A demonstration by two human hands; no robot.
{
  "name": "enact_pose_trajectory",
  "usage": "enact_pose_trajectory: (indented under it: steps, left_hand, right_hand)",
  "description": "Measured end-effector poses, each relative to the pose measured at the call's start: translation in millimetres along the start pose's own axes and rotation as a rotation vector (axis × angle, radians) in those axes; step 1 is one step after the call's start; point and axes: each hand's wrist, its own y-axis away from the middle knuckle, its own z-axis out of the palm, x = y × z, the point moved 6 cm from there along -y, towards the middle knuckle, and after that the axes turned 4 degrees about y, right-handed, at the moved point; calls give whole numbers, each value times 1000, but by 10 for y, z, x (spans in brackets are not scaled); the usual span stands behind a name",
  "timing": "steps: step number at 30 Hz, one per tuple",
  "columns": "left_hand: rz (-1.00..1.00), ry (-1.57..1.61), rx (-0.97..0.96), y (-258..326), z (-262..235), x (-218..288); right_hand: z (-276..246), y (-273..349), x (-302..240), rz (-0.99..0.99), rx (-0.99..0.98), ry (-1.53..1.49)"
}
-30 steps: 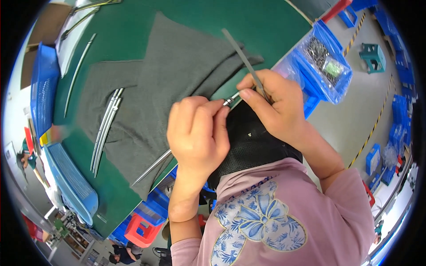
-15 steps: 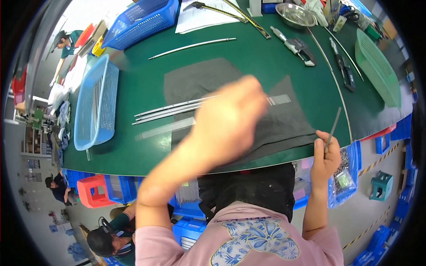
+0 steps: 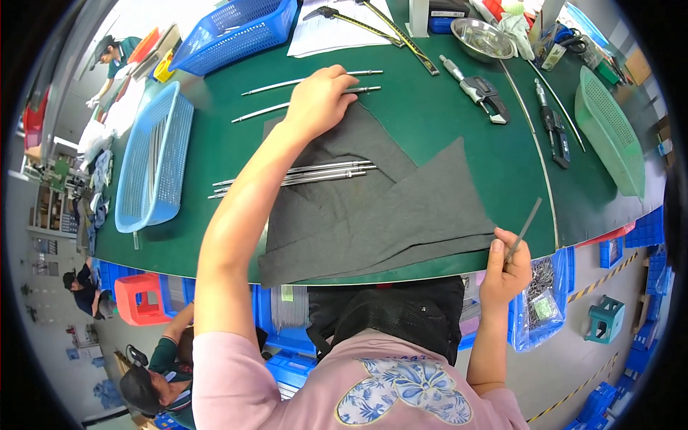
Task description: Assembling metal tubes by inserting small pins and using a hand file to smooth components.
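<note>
A workshop bench (image 3: 430, 129) with a dark green mat, seen from above; straight edges bow toward the rim of the view. The left hand (image 3: 319, 100) reaches far across the bench, its fingers closed on a slim, slightly curved metal rod (image 3: 358, 89) at the far edge of a grey felt-like cloth (image 3: 401, 208) spread in overlapping folds. Two similar rods (image 3: 287, 84) lie just beside it on the bare mat. A bundle of straight polished rods (image 3: 301, 174) rests on the cloth, partly crossed by the left forearm. The right hand (image 3: 505, 269) hangs at the near bench edge, fingers pinched on a thin flat grey file (image 3: 524, 229). Left of the cloth stands a light blue mesh basket (image 3: 154, 165); at far right, a green mesh basket (image 3: 609, 136). Measuring tools (image 3: 476, 89) and a round steel bowl (image 3: 484, 36) lie beyond. A clear bag of small metal parts (image 3: 541, 301) hangs below the bench.
</note>
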Motion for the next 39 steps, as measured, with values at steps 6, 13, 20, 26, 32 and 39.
enact_pose_trajectory:
  steps: [6, 13, 20, 26, 32, 39]
  left_hand:
    - [57, 95, -309, 622, -541, 595]
    - [66, -138, -291, 847, -465, 616]
    - [-9, -258, -241, 847, -467, 552]
    - [-32, 137, 95, 835, -1001, 767]
    - [263, 155, -58, 863, -599, 1860]
    - [247, 161, -83, 950, -154, 2123]
  right_hand:
    - [32, -57, -16, 45, -149, 136]
    - [199, -176, -210, -73, -255, 465]
    - [440, -377, -169, 7, -337, 576]
    - [360, -355, -116, -14, -258, 540]
    - [321, -339, -125, -45, -373, 542]
    - [113, -288, -223, 13, -337, 401]
